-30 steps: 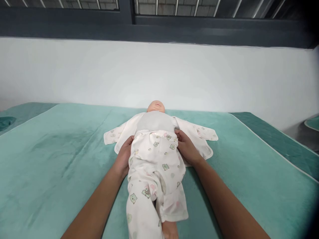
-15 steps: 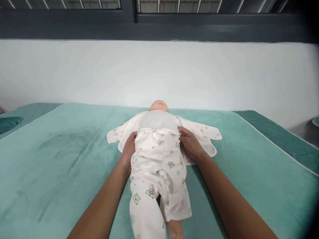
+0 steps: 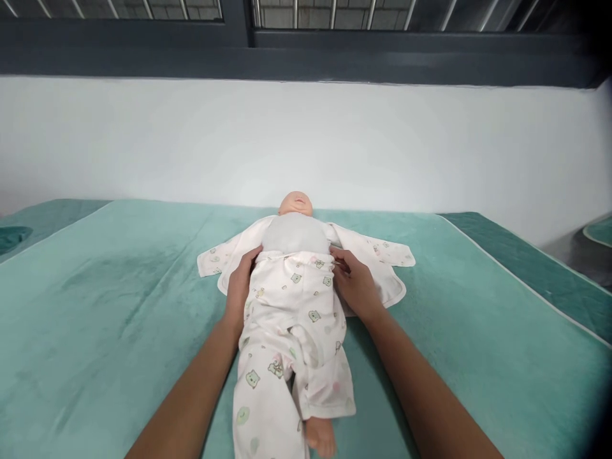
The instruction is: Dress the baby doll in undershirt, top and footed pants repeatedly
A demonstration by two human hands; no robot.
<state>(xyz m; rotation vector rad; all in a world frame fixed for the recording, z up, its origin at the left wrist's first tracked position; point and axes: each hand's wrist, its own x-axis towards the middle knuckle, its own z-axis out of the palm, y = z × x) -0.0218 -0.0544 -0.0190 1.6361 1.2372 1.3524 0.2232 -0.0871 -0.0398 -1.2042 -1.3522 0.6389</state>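
Note:
A baby doll (image 3: 295, 204) lies on its back, head toward the wall. White baby pants (image 3: 291, 299) with green bear prints cover its hips and legs, the waistband lying over a grey-white torso (image 3: 295, 234). One bare foot (image 3: 320, 435) sticks out of the right-hand leg; the other leg runs out of the bottom of the view. My left hand (image 3: 242, 280) is closed on the waistband's left side, its fingertips partly hidden. On the opposite side, my right hand (image 3: 354, 280) grips the waistband with bent fingers. A white baby jacket (image 3: 373, 255) lies spread open beneath the doll, sleeves outstretched.
A green padded mat (image 3: 119, 287) with light piping lies under everything. Behind it rises a white wall (image 3: 306, 140), topped by a dark window frame (image 3: 306, 57) with metal bars. Another green padded edge (image 3: 600, 233) shows at the far right.
Both hands stay at the sides of the waistband. My left fingers have shifted slightly up along the doll's waist, and my right fingers have moved a little. The camera view has swayed slightly.

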